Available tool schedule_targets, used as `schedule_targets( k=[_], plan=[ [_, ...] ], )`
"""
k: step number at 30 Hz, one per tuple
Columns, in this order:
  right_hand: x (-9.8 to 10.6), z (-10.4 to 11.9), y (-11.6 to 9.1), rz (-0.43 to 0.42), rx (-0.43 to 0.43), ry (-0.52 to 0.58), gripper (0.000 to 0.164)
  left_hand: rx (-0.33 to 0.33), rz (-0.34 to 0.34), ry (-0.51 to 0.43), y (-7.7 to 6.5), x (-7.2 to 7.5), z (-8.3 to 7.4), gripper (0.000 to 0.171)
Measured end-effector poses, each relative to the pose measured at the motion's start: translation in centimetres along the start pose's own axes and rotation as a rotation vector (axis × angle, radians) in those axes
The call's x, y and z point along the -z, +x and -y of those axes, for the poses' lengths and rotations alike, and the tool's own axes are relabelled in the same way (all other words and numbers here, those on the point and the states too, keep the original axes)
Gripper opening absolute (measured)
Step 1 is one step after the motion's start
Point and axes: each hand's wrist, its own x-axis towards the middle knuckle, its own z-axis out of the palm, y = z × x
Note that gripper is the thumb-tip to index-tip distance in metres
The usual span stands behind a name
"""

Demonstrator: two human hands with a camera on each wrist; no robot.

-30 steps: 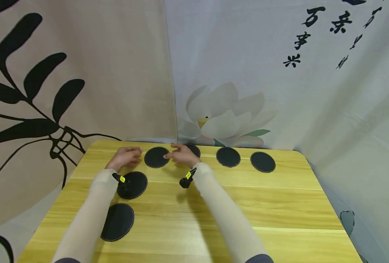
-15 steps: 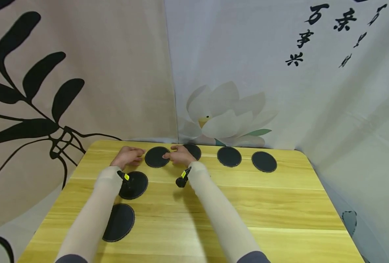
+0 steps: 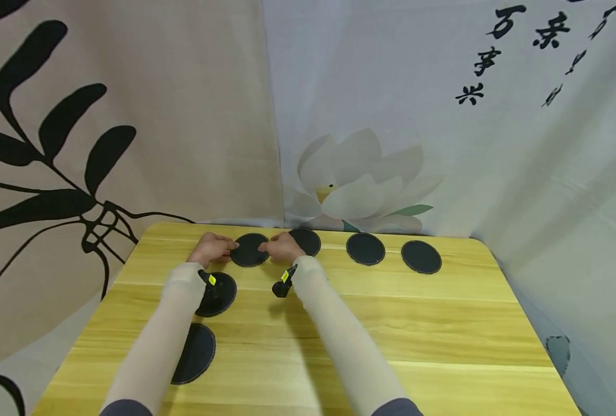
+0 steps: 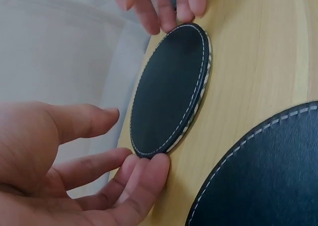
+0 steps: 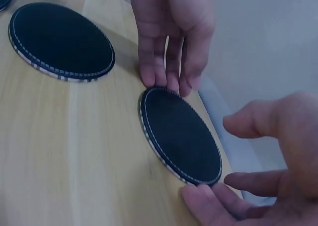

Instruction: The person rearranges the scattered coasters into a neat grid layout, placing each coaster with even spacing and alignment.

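A round black coaster [image 3: 249, 250] with pale edge stitching lies on the table near its back edge, between my two hands. My left hand [image 3: 211, 248] touches its left rim with the fingertips, the thumb held apart in the left wrist view. On the opposite rim, the fingertips of my right hand [image 3: 283, 247] touch the coaster, and that thumb is raised clear of it in the right wrist view. The fingers of both hands are extended rather than wrapped round it. Another coaster [image 3: 305, 241] lies just behind my right hand, partly covered by it.
Two more black coasters [image 3: 366, 249] continue the back row to the right. Nearer, a coaster [image 3: 218, 294] and another coaster [image 3: 196, 353] lie partly under my left forearm. The wooden table [image 3: 391, 341] meets a printed curtain [image 3: 209, 115] at the back.
My left hand has moved right until its fingertips meet the coaster's left rim. The right forearm has swung slightly left, while its fingertips stay by the right rim.
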Motion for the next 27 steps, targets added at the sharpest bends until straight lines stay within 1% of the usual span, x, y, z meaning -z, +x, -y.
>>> schedule_targets(
  k=[3, 5, 6, 7, 10, 13, 18, 24, 25, 27],
  plan=[
    [-0.4, 0.0, 0.3, -0.014, -0.018, -0.017, 0.040, 0.007, -0.009, 0.013, 0.2, -0.3, 0.0, 0.049],
    [-0.5, 0.1, 0.3, -0.013, -0.023, -0.009, 0.032, 0.017, -0.018, 0.022, 0.3, -0.5, 0.0, 0.049],
    [-0.6, 0.1, 0.3, -0.012, -0.026, -0.004, 0.031, 0.023, -0.022, 0.024, 0.4, -0.6, 0.0, 0.048],
    [-0.7, 0.2, 0.2, -0.018, -0.028, 0.004, 0.034, 0.025, -0.027, 0.027, 0.4, -0.6, -0.1, 0.049],
    [-0.9, 0.2, -0.1, -0.035, -0.019, 0.035, 0.047, 0.032, -0.048, 0.029, 0.5, -0.6, -0.2, 0.047],
    [-1.1, 0.0, -0.5, -0.060, 0.018, 0.076, 0.058, 0.043, -0.085, 0.020, 0.5, -0.6, -0.1, 0.044],
    [-1.5, -0.3, -0.8, -0.128, 0.075, 0.127, 0.047, 0.057, -0.142, -0.019, 0.3, -0.6, 0.0, 0.041],
    [-2.1, -0.7, -0.6, -0.250, 0.113, 0.077, 0.037, 0.067, -0.185, -0.076, -0.1, -0.6, -0.2, 0.039],
    [-2.2, -0.8, -0.6, -0.266, 0.115, 0.065, 0.036, 0.067, -0.189, -0.083, -0.1, -0.6, -0.2, 0.039],
    [-2.2, -1.0, -0.5, -0.282, 0.115, 0.077, 0.035, 0.065, -0.192, -0.096, -0.3, -0.6, -0.2, 0.040]
  ],
)
